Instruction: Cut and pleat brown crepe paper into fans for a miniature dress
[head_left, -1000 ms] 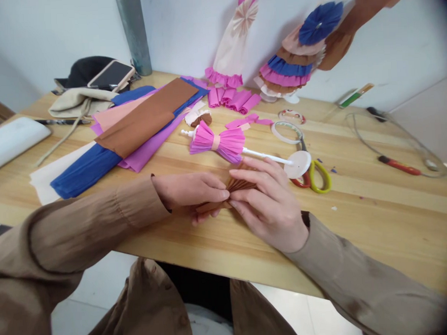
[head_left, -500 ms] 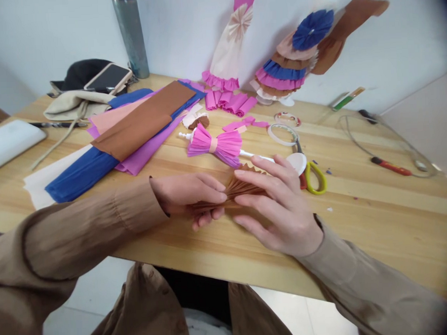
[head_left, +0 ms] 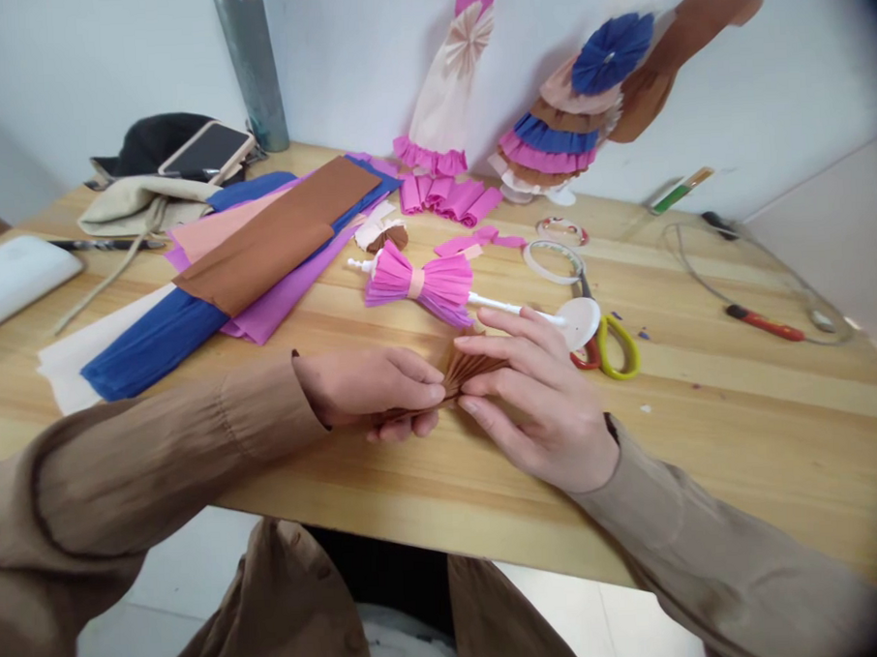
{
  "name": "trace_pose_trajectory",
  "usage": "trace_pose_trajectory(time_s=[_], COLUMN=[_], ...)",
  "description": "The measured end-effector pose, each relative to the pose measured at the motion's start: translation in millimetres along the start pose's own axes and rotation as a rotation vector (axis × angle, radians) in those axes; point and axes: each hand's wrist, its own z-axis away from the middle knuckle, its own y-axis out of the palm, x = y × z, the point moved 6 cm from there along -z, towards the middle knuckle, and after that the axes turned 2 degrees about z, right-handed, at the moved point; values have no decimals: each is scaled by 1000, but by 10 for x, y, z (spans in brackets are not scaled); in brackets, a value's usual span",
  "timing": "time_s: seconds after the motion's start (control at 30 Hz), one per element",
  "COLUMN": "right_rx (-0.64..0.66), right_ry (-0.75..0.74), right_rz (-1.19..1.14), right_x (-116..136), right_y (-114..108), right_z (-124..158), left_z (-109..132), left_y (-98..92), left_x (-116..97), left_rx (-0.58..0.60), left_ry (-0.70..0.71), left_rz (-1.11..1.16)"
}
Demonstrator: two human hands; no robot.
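Pleated brown crepe paper (head_left: 471,366) fans out between my two hands above the table's front half. My left hand (head_left: 375,387) is closed, pinching the gathered middle between thumb and fingers. On the fan's right side, my right hand (head_left: 539,392) has its thumb and fingertips closed on the folds. Part of the paper is hidden behind my fingers. Just beyond lies a white stand (head_left: 578,322) on its side, dressed in a pink and purple pleated paper skirt (head_left: 418,283) with a peach band. Scissors (head_left: 618,348) with yellow and red handles rest beside the stand's round base.
Stacked crepe sheets (head_left: 275,239) lie at left, near a phone (head_left: 209,150) and a metal bottle (head_left: 253,75). Paper dresses (head_left: 439,106) lean on the wall. Tape rolls (head_left: 554,262) sit mid-table. A red-handled corded tool (head_left: 765,322) is at right.
My right hand has shifted slightly left, and its fingers have closed in on the brown pleats. My left hand keeps its pinch in nearly the same place.
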Motion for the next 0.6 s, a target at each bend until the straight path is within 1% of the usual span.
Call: trace_pose_trajectory(time_s=[0.1,0.2,0.4,0.5,0.57,0.6], right_rx=[-3,0,4,48,82,92], right_ry=[10,13,10,-10,-37,-46], right_rz=[16,16,-6,5,20,26], right_x=[-1,0,6,27,52,62], right_y=[8,10,5,34,63,75], right_z=[3,4,0,3,10,14], left_z=[-4,5,13,-4,-16,-21], left_y=[1,28,2,-4,8,17], left_x=[-9,-44,-78,-77,-94,-117], left_rx=[-18,3,-41,-44,-49,-57], left_ry=[17,25,-39,-47,-21,18], left_rz=[-57,-115,-154,-235,-310,-344])
